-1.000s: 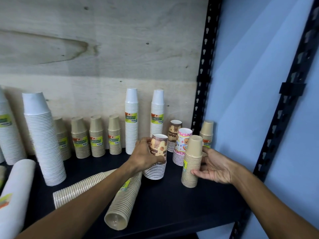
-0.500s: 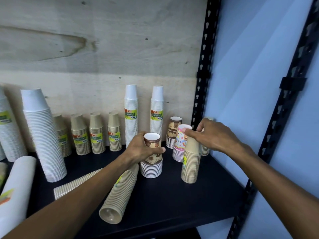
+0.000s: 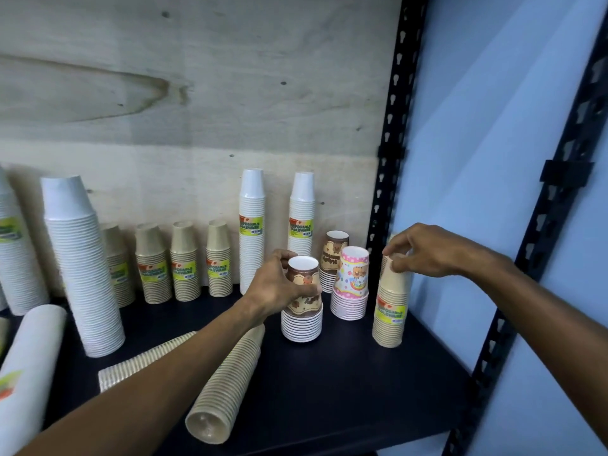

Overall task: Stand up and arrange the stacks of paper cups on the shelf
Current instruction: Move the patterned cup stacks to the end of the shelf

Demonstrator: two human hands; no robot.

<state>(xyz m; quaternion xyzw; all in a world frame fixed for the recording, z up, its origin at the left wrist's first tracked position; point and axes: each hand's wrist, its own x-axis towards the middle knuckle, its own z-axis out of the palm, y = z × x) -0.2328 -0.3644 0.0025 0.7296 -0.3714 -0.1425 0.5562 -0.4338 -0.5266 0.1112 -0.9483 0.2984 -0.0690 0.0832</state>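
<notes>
A person's left hand (image 3: 279, 286) wraps around the top of a brown bear-print cup stack (image 3: 302, 307) standing upright mid-shelf, forearm angled up from the lower left. The right hand (image 3: 424, 250), wrist arched, pinches the top of a tan cup stack (image 3: 391, 311) standing near the dark shelf (image 3: 345, 383) edge on the right; another stack may stand behind it, largely hidden. Two tan stacks (image 3: 227, 386) lie on their sides in front.

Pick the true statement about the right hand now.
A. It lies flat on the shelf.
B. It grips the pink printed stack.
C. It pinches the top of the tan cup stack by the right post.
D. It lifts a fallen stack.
C: the right hand pinches the top of the upright tan cup stack, well clear of the pink printed stack.
</notes>
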